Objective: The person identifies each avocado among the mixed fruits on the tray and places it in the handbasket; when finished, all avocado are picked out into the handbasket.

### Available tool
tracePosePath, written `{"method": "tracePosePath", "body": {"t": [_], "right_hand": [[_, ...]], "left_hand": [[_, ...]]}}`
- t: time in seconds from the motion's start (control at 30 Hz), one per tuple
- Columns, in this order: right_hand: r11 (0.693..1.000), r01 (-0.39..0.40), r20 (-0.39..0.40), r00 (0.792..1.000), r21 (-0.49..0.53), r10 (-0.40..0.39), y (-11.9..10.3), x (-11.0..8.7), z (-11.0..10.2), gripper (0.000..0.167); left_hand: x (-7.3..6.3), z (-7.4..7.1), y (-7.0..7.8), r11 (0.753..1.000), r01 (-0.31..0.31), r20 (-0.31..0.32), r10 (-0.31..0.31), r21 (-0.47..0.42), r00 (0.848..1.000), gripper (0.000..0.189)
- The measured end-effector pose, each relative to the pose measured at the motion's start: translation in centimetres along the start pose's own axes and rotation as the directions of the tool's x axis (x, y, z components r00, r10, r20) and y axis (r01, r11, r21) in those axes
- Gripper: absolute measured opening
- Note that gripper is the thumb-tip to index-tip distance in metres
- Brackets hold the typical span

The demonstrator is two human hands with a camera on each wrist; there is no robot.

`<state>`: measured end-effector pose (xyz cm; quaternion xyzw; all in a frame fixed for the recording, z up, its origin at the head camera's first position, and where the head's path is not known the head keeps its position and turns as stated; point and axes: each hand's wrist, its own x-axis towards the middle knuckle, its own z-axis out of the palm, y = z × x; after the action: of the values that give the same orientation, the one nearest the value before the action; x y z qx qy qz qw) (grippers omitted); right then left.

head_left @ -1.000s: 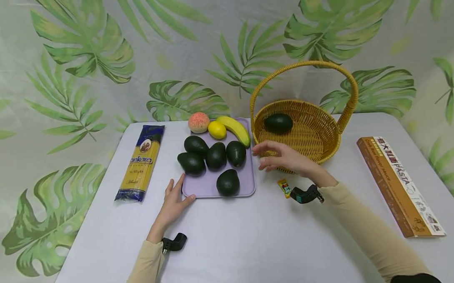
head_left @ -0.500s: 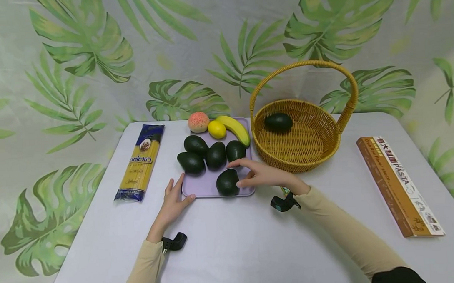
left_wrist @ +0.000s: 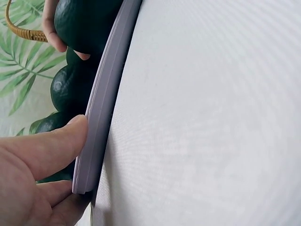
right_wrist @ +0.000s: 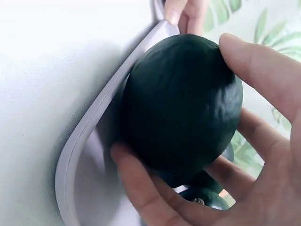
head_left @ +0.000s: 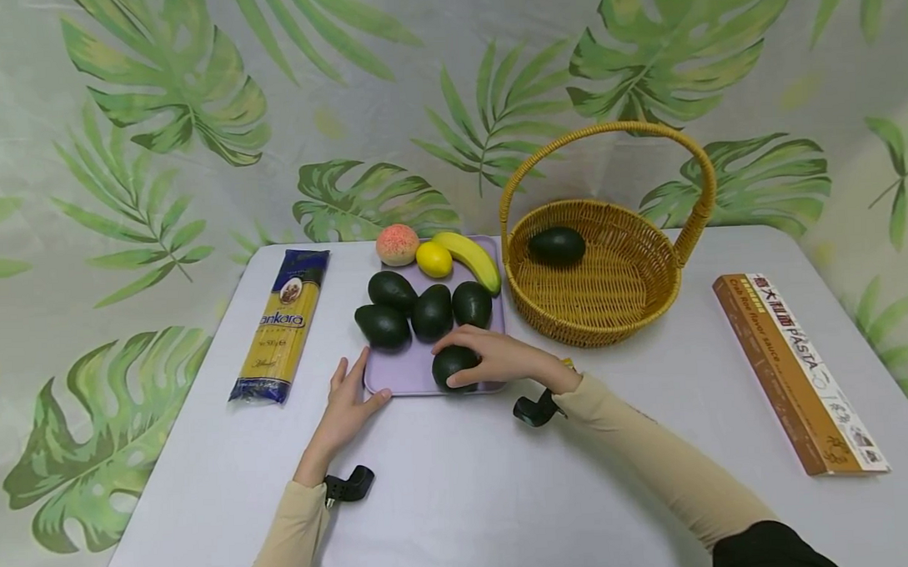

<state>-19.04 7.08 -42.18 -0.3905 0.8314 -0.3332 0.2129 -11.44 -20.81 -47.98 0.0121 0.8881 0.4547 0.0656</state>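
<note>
My right hand [head_left: 504, 354] grips a dark green avocado [head_left: 453, 368] at the front of the lilac tray [head_left: 399, 381]. In the right wrist view, its thumb and fingers [right_wrist: 138, 181] curl round the avocado [right_wrist: 183, 101], which is close above the tray's rim. My left hand [head_left: 343, 408] touches the tray's front left corner with fingers spread; in the left wrist view the thumb [left_wrist: 59, 143] lies against the rim [left_wrist: 96, 132]. Several more avocados [head_left: 432, 313] sit on the tray, behind the gripped one. A wicker basket [head_left: 598, 333] holds one avocado [head_left: 557, 246].
At the tray's back lie a peach [head_left: 398, 244], a lemon [head_left: 434, 260] and a banana [head_left: 470, 260]. A spaghetti packet [head_left: 280, 327] is on the left, a long pasta box [head_left: 801, 376] on the right. The basket's tall handle [head_left: 606, 130] arches up. A small yellow packet is mostly hidden by the right wrist.
My right hand has moved left from beside the basket to the front avocado and closed its fingers round it. The left hand has stayed at the tray's corner.
</note>
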Motion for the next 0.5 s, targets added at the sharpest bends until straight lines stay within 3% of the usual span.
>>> {"method": "tracePosePath", "body": {"t": [0.27, 0.5], "right_hand": [[0.989, 0.065, -0.017, 0.998, 0.134, -0.063, -0.1, -1.1, -0.8, 0.047], [0.957, 0.095, -0.042, 0.995, 0.275, -0.087, -0.2, -4.0, -4.3, 0.048]], "left_hand": [[0.1, 0.0, -0.2, 1.0, 0.002, 0.002, -0.002, 0.016, 1.0, 0.079], [0.1, 0.1, -0.1, 1.0, 0.002, 0.001, -0.002, 0.018, 1.0, 0.079]]}}
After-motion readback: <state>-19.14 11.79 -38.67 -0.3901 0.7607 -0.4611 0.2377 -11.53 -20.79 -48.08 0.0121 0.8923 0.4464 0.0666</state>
